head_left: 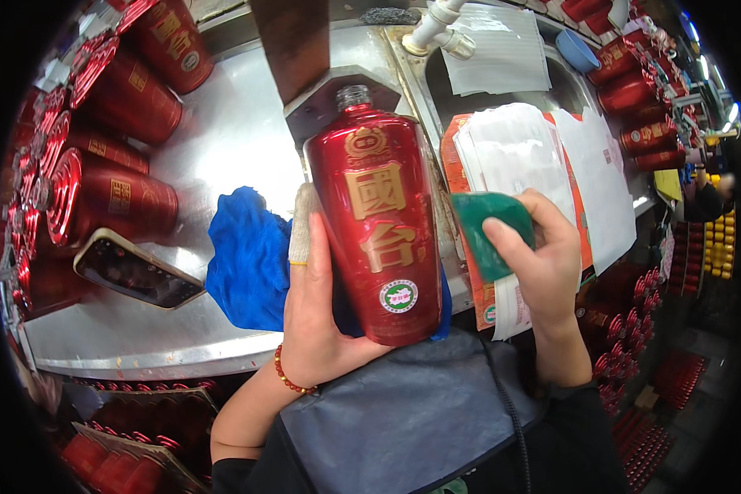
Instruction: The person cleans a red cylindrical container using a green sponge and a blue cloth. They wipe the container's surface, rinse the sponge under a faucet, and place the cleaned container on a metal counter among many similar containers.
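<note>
My left fingers [318, 259] grip the red bottle [375, 222]; to its right, my right fingers [509, 244] pinch a flat green piece [484, 208].

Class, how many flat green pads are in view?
1: the flat green pad, gripped in the person's bare right hand, right of the held glossy red bottle. Others may be hidden.

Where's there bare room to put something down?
The widest bare patch of metal counter lies between the red bottles at left, the brown post and the blue cloth. A smaller one sits between the phone and the counter's near edge. It's crowded at far left with bottles, and beside the right hand with papers.
</note>
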Demonstrator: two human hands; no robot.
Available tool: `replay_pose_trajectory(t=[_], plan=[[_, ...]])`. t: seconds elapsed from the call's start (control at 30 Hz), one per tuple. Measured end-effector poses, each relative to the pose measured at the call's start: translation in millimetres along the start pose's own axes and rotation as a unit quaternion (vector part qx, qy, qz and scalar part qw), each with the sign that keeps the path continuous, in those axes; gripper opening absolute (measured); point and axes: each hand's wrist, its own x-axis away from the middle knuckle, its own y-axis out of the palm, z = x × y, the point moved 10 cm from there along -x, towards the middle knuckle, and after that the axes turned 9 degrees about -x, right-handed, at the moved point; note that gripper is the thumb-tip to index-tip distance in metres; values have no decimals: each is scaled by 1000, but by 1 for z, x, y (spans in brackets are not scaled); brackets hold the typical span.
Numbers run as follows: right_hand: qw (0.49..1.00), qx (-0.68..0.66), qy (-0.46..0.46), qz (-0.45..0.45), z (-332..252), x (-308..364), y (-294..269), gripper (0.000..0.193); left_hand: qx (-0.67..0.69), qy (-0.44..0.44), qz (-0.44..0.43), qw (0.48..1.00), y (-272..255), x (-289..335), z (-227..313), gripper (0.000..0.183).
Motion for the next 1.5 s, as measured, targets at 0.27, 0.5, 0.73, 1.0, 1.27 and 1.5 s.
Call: replay_pose_trajectory(t=[0.27,0.5,0.73,1.0,1.27,1.5], plan=[[997,-70,32,-6,5,-10,1,17,49,-10,-26,998,11,3,-8,141],[947,213,-238,-22,-64,-15,11,24,36,-10,-24,999,7,3,-7,139],[785,318,-482,-223,-96,85,87,41,-17,13,7,1000,0,-1,5,133],[730,373,-534,-206,-102,84,93,42,-31,-11,-8,999,-1,2,3,129],[723,403,-520,-213,-106,75,88,43,-35,-4,8,999,-7,-1,10,128],[730,398,-512,-216,-108,70,88,44,-28,-11,-1,1000,-5,-1,10,129]])
